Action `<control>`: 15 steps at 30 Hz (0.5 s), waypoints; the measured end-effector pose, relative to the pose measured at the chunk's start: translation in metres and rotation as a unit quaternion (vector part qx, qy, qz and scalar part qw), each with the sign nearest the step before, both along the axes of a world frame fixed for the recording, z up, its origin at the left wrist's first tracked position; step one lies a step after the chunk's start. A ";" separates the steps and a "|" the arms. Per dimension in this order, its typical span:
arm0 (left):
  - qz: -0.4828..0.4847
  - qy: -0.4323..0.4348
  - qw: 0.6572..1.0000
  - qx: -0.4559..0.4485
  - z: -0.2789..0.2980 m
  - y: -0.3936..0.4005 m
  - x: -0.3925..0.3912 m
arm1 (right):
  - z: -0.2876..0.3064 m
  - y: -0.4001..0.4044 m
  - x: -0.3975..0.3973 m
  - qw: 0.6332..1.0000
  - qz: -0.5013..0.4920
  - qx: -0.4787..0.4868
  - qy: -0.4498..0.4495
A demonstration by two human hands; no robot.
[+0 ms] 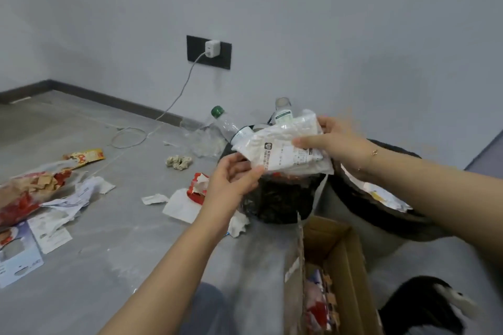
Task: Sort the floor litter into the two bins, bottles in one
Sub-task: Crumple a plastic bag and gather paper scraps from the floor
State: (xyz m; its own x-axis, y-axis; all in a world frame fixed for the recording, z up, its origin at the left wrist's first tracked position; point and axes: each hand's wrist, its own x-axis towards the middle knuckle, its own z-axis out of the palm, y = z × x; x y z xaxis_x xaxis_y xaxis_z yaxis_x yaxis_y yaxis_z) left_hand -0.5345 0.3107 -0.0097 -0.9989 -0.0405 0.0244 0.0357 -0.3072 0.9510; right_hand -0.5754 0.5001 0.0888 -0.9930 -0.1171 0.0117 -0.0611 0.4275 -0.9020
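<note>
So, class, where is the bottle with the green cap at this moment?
In the head view, the green-capped bottle sits centre frame, neck tilted up-left out of the black-lined bin, just left of the white packet both hands hold.

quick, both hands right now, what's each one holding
Left hand: pinches the lower left edge of the white plastic packet.
Right hand: grips the same packet's right side, thumb on its front.
</note>
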 end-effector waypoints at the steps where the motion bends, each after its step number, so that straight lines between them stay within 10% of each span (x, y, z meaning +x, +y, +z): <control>1: -0.002 0.005 1.000 -0.024 0.002 0.013 -0.006 | 0.006 0.016 -0.004 0.999 -0.028 0.013 0.020; 7: -0.107 0.108 0.970 -0.191 0.007 0.101 -0.024 | 0.023 0.114 -0.021 0.968 -0.217 0.051 0.112; 12: -0.210 0.284 0.807 -0.473 -0.009 0.166 -0.036 | -0.012 0.168 -0.014 0.918 -0.222 0.293 0.152; 15: -0.205 0.307 0.774 -0.514 -0.020 0.178 -0.042 | -0.027 0.183 -0.014 0.861 -0.111 0.462 0.183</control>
